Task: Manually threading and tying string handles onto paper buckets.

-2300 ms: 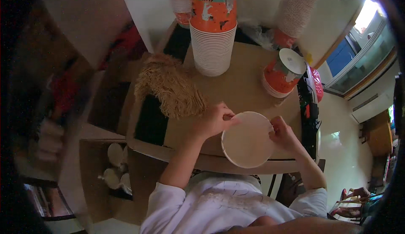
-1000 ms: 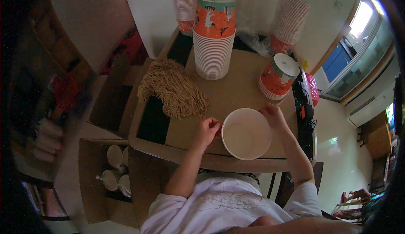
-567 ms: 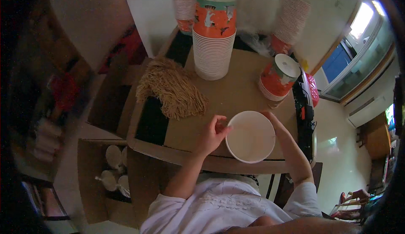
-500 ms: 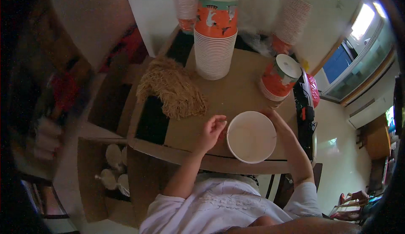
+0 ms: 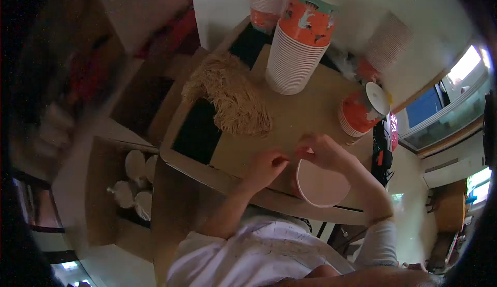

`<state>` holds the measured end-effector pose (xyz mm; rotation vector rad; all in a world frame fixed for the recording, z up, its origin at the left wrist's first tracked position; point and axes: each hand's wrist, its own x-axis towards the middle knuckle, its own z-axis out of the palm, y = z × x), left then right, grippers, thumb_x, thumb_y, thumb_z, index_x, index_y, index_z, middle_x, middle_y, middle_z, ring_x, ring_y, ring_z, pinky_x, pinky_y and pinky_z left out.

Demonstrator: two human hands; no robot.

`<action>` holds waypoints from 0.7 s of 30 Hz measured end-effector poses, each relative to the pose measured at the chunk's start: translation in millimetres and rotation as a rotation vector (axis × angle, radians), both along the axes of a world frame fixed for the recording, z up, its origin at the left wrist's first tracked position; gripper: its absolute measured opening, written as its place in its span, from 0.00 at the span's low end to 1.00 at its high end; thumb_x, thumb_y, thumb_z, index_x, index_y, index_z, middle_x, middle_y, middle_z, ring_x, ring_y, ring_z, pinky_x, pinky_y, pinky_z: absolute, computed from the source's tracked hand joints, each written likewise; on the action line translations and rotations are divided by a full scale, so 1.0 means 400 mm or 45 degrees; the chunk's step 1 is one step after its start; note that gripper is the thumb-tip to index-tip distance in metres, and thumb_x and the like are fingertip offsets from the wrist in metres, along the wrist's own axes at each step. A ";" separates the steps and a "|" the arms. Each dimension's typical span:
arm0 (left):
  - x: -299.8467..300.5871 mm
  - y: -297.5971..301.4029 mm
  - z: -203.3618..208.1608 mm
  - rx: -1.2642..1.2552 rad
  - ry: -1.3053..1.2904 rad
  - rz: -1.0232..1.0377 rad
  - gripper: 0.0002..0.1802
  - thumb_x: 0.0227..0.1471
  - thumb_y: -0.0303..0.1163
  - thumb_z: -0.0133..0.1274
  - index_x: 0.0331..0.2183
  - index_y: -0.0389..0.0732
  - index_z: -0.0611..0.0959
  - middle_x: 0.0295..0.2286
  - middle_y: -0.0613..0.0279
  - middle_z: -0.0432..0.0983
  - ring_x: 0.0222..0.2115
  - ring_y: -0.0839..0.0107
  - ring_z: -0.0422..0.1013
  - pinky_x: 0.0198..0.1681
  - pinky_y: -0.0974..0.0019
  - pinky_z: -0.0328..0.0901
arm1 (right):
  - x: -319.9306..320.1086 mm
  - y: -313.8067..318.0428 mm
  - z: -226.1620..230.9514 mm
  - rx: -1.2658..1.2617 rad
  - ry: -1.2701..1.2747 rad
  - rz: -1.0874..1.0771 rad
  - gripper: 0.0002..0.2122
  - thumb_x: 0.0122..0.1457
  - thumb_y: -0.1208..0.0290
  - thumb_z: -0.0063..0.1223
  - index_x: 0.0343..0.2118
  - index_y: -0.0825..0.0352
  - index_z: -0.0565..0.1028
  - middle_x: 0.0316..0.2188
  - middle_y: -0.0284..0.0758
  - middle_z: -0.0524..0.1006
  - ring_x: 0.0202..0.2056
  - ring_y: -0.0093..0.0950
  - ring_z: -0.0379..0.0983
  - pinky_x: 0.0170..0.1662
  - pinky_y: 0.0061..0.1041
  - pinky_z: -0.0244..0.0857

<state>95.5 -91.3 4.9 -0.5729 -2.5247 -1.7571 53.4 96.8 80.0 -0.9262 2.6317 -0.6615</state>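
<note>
A round white paper tub [image 5: 325,186] is near the edge of the cardboard-covered tabletop [image 5: 292,113]. Left hand [image 5: 266,168], beside it, and right hand [image 5: 322,150], over its rim, look nearly closed; grips I cannot tell. Rim work seems in hand, calling for a steadied tub next.

Your bare left hand [image 5: 265,169] and bare right hand [image 5: 325,151] are slightly apart, fingers [image 5: 280,159] curled, forearms [image 5: 370,189] angled inward.

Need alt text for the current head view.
A person's right hand is at the rim of an open, white-lined tub, the left hand close by. Tall and short stacks of orange-and-green printed tubs stand beyond on a cardboard-covered table, with tan stringy fibre to the left.
</note>
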 end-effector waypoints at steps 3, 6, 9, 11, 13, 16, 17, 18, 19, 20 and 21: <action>0.008 -0.006 0.021 -0.052 -0.041 0.036 0.11 0.39 0.24 0.51 0.32 0.42 0.77 0.25 0.57 0.69 0.25 0.66 0.68 0.29 0.66 0.64 | -0.020 -0.027 0.021 0.095 -0.006 0.023 0.05 0.46 0.74 0.51 0.28 0.66 0.73 0.27 0.38 0.71 0.30 0.34 0.68 0.34 0.28 0.62; 0.003 0.001 -0.007 0.008 0.134 -0.020 0.11 0.38 0.24 0.52 0.30 0.43 0.77 0.25 0.57 0.68 0.26 0.65 0.68 0.30 0.65 0.63 | -0.023 -0.057 0.054 0.207 0.013 0.055 0.05 0.46 0.74 0.51 0.27 0.65 0.73 0.27 0.37 0.71 0.31 0.34 0.68 0.35 0.29 0.62; -0.011 0.002 -0.057 -0.072 0.293 -0.057 0.10 0.37 0.25 0.53 0.29 0.42 0.77 0.25 0.58 0.68 0.27 0.63 0.67 0.31 0.63 0.63 | -0.026 -0.069 0.056 0.214 -0.005 0.115 0.04 0.46 0.74 0.52 0.25 0.65 0.73 0.26 0.37 0.71 0.31 0.34 0.68 0.35 0.29 0.62; -0.006 -0.003 -0.051 0.013 0.090 -0.077 0.07 0.38 0.26 0.53 0.27 0.41 0.77 0.25 0.57 0.69 0.28 0.63 0.68 0.31 0.63 0.63 | -0.026 -0.065 0.047 0.171 -0.043 0.136 0.03 0.45 0.73 0.52 0.24 0.66 0.73 0.26 0.37 0.70 0.31 0.34 0.68 0.35 0.29 0.63; -0.002 -0.008 -0.046 0.074 0.022 -0.081 0.06 0.39 0.27 0.52 0.27 0.40 0.77 0.25 0.57 0.69 0.28 0.63 0.68 0.32 0.64 0.63 | -0.027 -0.060 0.033 0.234 -0.102 0.140 0.05 0.45 0.70 0.53 0.22 0.66 0.73 0.26 0.37 0.70 0.31 0.33 0.68 0.35 0.29 0.63; 0.000 -0.016 -0.035 0.133 -0.064 -0.088 0.06 0.40 0.27 0.52 0.26 0.39 0.77 0.25 0.57 0.69 0.28 0.63 0.68 0.32 0.64 0.63 | -0.019 -0.090 0.045 0.329 -0.132 0.088 0.06 0.44 0.68 0.54 0.22 0.65 0.73 0.24 0.37 0.71 0.31 0.33 0.68 0.35 0.28 0.63; 0.001 -0.017 -0.033 0.138 -0.082 -0.097 0.06 0.40 0.27 0.52 0.26 0.39 0.77 0.25 0.57 0.69 0.28 0.63 0.68 0.32 0.64 0.63 | -0.017 -0.097 0.047 0.330 -0.133 0.088 0.06 0.44 0.68 0.54 0.22 0.65 0.73 0.24 0.37 0.71 0.31 0.33 0.68 0.35 0.28 0.63; 0.002 -0.016 -0.036 0.139 -0.083 -0.097 0.06 0.40 0.27 0.52 0.26 0.39 0.77 0.25 0.57 0.69 0.28 0.63 0.68 0.32 0.64 0.63 | -0.017 -0.103 0.048 0.380 -0.097 0.131 0.06 0.44 0.67 0.54 0.21 0.64 0.73 0.23 0.36 0.71 0.31 0.33 0.68 0.35 0.28 0.62; 0.004 -0.015 -0.043 0.161 -0.090 -0.093 0.06 0.41 0.27 0.52 0.27 0.39 0.77 0.25 0.57 0.70 0.28 0.63 0.68 0.32 0.64 0.63 | -0.016 -0.106 0.048 0.430 -0.061 0.174 0.07 0.44 0.66 0.54 0.21 0.63 0.73 0.22 0.36 0.71 0.31 0.33 0.68 0.35 0.28 0.62; 0.006 -0.013 -0.049 0.182 -0.095 -0.090 0.06 0.41 0.28 0.51 0.27 0.39 0.76 0.25 0.57 0.70 0.28 0.62 0.68 0.32 0.63 0.63 | -0.012 -0.103 0.041 0.430 -0.060 0.172 0.07 0.44 0.66 0.54 0.21 0.63 0.73 0.22 0.36 0.71 0.31 0.33 0.68 0.35 0.28 0.62; 0.008 -0.010 -0.058 0.182 -0.095 -0.093 0.06 0.41 0.28 0.51 0.27 0.39 0.76 0.25 0.57 0.70 0.28 0.62 0.68 0.32 0.63 0.63 | -0.009 -0.096 0.027 0.398 -0.023 0.174 0.07 0.43 0.66 0.54 0.21 0.63 0.73 0.21 0.36 0.71 0.30 0.33 0.68 0.34 0.29 0.62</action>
